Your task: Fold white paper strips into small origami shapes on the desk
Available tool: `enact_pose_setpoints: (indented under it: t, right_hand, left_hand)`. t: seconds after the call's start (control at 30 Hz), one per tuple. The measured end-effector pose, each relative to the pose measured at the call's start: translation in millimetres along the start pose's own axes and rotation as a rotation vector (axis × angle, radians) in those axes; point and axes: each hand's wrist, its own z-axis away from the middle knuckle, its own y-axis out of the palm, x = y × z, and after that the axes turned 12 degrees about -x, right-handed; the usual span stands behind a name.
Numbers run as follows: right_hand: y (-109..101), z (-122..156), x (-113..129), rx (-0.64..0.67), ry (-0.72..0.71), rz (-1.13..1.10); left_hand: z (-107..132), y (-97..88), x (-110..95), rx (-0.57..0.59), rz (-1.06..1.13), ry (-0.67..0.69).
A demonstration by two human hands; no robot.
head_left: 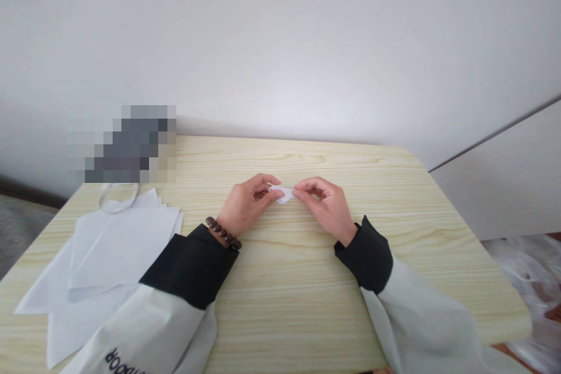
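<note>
Plain room, maybe home: wood table point(307, 304), bare white wall point(280, 41), loose paper sheets point(118, 245).

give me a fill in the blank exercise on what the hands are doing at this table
1. The left hand and the right hand both pinch a small folded paper whose colour is ____.
2. A brown bead bracelet sits on the ____ wrist.
3. The loose sheets lie flat on a table whose pale top shows ____ grain.
Missing words: white; left; wood.
</note>
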Motion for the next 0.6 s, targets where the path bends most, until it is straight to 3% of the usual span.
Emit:
enact_pose_setpoints:
  t: [0.27, 0.6]
  right_hand:
    - [3, 2, 6, 0.011, -0.181, 0.137]
    - [5, 1, 11, 0.051, -0.101, 0.08]
  left_hand:
    - [-1, -4.5, -3, -0.021, 0.093, -0.079]
    - [-1, -4.5, -3, 0.032, 0.149, -0.079]
